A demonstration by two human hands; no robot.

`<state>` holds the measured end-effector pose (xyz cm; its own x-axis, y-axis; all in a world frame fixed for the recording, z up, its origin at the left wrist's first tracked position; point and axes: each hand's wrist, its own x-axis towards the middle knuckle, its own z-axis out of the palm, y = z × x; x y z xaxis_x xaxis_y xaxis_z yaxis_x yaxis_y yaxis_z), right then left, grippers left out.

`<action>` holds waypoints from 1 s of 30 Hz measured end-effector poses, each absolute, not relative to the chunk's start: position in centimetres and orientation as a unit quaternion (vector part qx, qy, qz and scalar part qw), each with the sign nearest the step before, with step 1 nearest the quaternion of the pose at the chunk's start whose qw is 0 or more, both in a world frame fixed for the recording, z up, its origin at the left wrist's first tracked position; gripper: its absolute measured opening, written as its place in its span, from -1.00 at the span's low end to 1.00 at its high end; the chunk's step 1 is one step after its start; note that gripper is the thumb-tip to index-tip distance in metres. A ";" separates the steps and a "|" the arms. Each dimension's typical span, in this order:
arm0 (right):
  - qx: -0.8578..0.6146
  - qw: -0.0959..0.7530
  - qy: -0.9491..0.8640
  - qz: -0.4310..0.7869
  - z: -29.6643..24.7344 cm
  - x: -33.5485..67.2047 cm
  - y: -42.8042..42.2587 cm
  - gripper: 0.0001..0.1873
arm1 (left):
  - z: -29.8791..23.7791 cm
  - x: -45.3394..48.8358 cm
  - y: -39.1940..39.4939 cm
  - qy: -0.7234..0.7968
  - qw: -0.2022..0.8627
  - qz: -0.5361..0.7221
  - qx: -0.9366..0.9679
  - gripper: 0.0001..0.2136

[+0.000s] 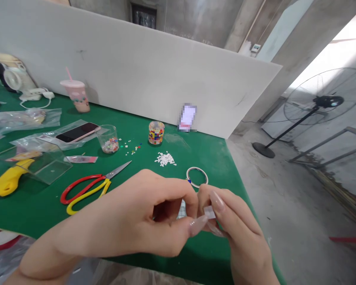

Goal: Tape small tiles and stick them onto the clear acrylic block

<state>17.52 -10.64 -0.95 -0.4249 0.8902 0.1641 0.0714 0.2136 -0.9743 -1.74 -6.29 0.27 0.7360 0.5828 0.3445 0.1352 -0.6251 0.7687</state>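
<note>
My left hand (pixel 148 213) and my right hand (pixel 240 223) meet above the front of the green table, fingertips pinched together. Between the thumb tips is a small white square piece (pixel 209 212), which both hands grip. Part of a pale, see-through thing with a grid pattern (pixel 181 209) shows behind my left fingers; most of it is hidden. Just beyond my hands lies a white ring-shaped roll (pixel 207 174). A heap of tiny white pieces (pixel 165 159) sits farther back, near a round container covered in coloured squares (pixel 156 133).
Scissors (pixel 106 178) with red and yellow handles lie left of my hands. Beyond are a clear cup of coloured bits (pixel 109 145), a phone (pixel 78 132), a yellow-handled tool (pixel 10 180) and a pink drink cup (pixel 78 96). A white panel (pixel 130 67) borders the back.
</note>
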 end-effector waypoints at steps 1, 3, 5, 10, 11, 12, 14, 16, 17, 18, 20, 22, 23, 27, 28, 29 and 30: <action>-0.358 0.398 -0.668 0.517 -1.0 17.5 -10.6 -0.57 | 0.1 -1.7 -6.2 0.205 0.376 0.304 0.851 -0.84; -0.354 0.398 -0.665 0.523 -1.1 17.5 -10.5 -0.57 | 0.0 -1.6 -6.1 0.198 0.376 0.311 0.850 -0.84; -0.350 0.397 -0.661 0.532 -1.1 17.5 -10.4 -0.56 | 0.0 -1.5 -5.9 0.194 0.380 0.310 0.850 -0.85; -0.342 0.398 -0.645 0.556 -1.2 17.6 -10.6 -0.56 | -0.1 -1.4 -5.8 0.190 0.393 0.311 0.844 -0.86; -0.340 0.399 -0.641 0.561 -1.3 17.5 -10.7 -0.56 | -0.2 -1.4 -5.8 0.187 0.396 0.313 0.843 -0.85; -0.337 0.400 -0.638 0.565 -1.3 17.5 -10.7 -0.55 | -0.2 -1.4 -5.9 0.186 0.400 0.313 0.841 -0.85; -0.333 0.401 -0.634 0.572 -1.4 17.5 -10.7 -0.55 | -0.3 -1.3 -5.8 0.183 0.408 0.309 0.840 -0.84; -0.334 0.401 -0.630 0.575 -1.5 17.4 -10.7 -0.56 | -0.3 -1.3 -5.8 0.183 0.415 0.305 0.838 -0.83; -0.335 0.404 -0.627 0.576 -1.6 17.4 -10.7 -0.56 | -0.3 -1.3 -5.8 0.181 0.419 0.305 0.836 -0.83; -0.333 0.406 -0.625 0.577 -1.6 17.4 -10.7 -0.56 | -0.3 -1.3 -5.8 0.180 0.423 0.304 0.834 -0.83; -0.326 0.410 -0.621 0.583 -1.6 17.4 -10.6 -0.56 | -0.4 -1.3 -5.8 0.180 0.430 0.307 0.830 -0.82; -0.317 0.414 -0.617 0.590 -1.5 17.4 -10.6 -0.56 | -0.4 -1.2 -5.8 0.180 0.435 0.309 0.826 -0.83; -0.317 0.414 -0.613 0.593 -1.5 17.3 -10.6 -0.56 | -0.5 -1.2 -5.8 0.180 0.437 0.309 0.825 -0.83; -0.334 0.415 -0.585 0.611 -1.6 17.2 -10.8 -0.55 | -0.8 -1.1 -5.8 0.183 0.444 0.303 0.823 -0.82; -0.339 0.417 -0.578 0.614 -1.6 17.1 -10.9 -0.55 | -0.9 -1.1 -5.8 0.184 0.443 0.305 0.823 -0.82; -0.343 0.422 -0.572 0.615 -1.7 16.9 -11.0 -0.55 | -0.9 -1.2 -5.8 0.185 0.440 0.306 0.824 -0.82; -0.345 0.432 -0.565 0.612 -1.8 16.7 -11.1 -0.55 | -1.0 -1.2 -5.8 0.186 0.437 0.307 0.825 -0.82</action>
